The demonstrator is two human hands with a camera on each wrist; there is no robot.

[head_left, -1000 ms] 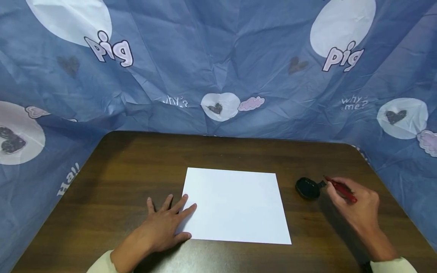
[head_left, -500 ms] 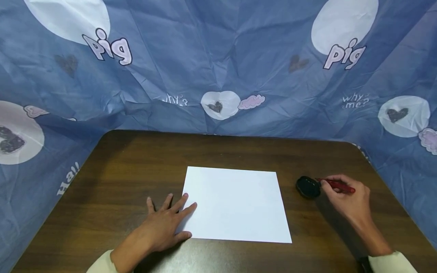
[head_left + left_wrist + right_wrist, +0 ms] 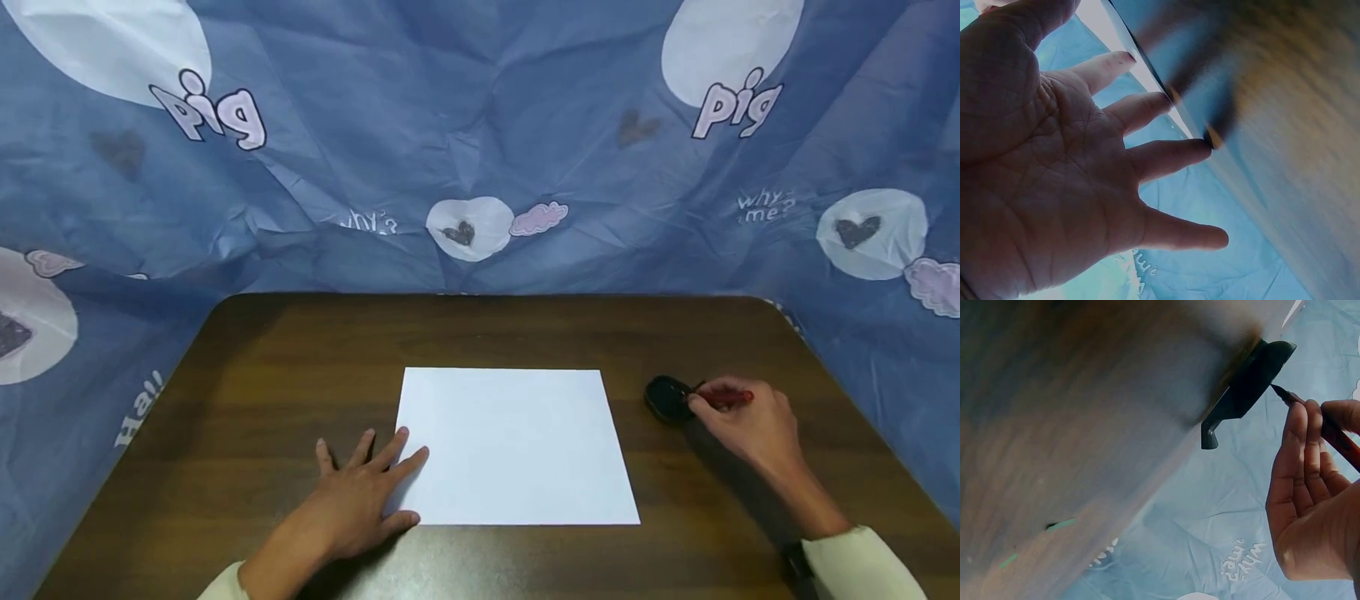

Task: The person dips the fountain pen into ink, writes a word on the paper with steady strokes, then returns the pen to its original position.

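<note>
A white sheet of paper [image 3: 517,450] lies on the brown wooden table [image 3: 337,333]. My left hand [image 3: 352,504] rests on its lower left corner with fingers spread; in the left wrist view the palm [image 3: 1054,162] shows from below. To the right of the paper sits a small black dish [image 3: 663,400] with a short handle. My right hand [image 3: 757,425] pinches a red brush pen [image 3: 1341,444] between thumb and fingers. Its dark pointed tip is at the rim of the dish [image 3: 1254,381] in the right wrist view; I cannot tell whether they touch.
A blue printed cloth [image 3: 360,125] hangs behind the table and down both sides. Two small green marks [image 3: 1062,524] show on the tabletop in the right wrist view. A dark band [image 3: 797,562] sits at my right wrist.
My right hand has moved left with the brush pen, bringing its tip from beside the dish's handle to the dish. The left hand stays on the paper. The head view has shifted slightly.
</note>
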